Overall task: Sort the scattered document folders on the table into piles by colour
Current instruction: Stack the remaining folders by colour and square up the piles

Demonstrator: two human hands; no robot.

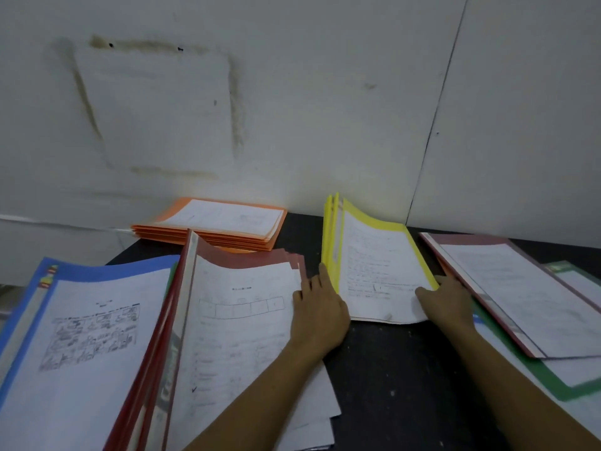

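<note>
An orange folder pile (208, 237) lies far, yellow folders (330, 249) centre, red folders (247, 259) and a blue folder (107, 270) near left. Near right, a green folder (572, 393), on a black table (390, 369).

No legible text: blurred print on the sheets (247, 320), unreadable lettering on a red folder spine (169, 385).
</note>
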